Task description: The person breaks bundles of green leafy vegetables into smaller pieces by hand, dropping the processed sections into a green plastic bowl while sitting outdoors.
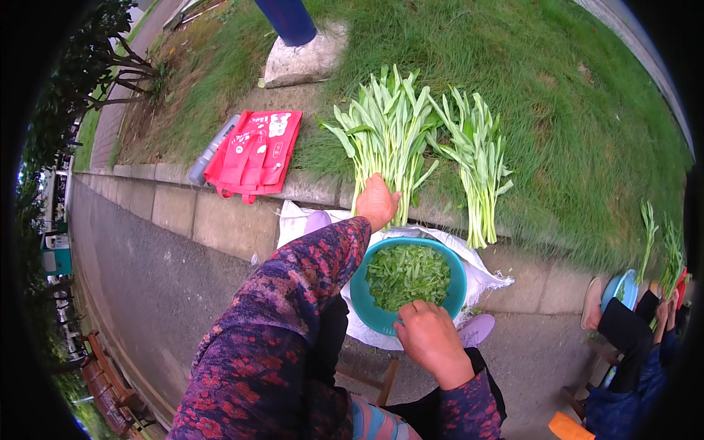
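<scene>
My left hand [378, 202] reaches up to the lower stems of a large bunch of leafy greens [385, 125] lying on the grass and curb, its fingers closed on them. A second, narrower bunch [473, 158] lies to the right. My right hand [429, 337] is over the near rim of a teal basin [378, 317], fingers curled; what they hold, if anything, is hidden. The basin holds torn green leaves [407, 271] and stands on a white woven sack [485, 282] between my shoes.
A red bag [253, 154] and grey cylinder [209, 150] lie left on the curb [172, 205]. A blue post [286, 18] stands behind. At right, another person's hands [667, 312] hold long greens near a blue basin [620, 290]. Benches [106, 381] line the left.
</scene>
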The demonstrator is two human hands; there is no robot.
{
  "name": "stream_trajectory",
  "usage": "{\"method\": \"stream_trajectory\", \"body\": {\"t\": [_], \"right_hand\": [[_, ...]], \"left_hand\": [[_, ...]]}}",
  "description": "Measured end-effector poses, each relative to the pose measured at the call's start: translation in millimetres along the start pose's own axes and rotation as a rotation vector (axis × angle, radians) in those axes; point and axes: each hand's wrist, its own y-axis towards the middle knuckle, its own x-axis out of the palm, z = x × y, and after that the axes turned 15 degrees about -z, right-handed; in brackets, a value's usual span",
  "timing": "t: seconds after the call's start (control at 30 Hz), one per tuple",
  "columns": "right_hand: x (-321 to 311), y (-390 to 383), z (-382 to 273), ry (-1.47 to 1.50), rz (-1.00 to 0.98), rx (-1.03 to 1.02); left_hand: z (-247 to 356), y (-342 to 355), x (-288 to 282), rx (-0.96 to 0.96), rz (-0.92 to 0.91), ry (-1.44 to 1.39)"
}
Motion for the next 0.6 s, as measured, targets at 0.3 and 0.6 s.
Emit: {"method": "stream_trajectory", "body": {"t": [0.3, 0.6], "right_hand": [[0, -4, 1, -0.006, 0.037, -0.008], [2, -7, -1, 0.044, 0.006, 0.032]], "left_hand": [[8, 3, 14, -0.001, -0.011, 0.1], [6, 19, 33, -0.081, 0.076, 0.324]]}}
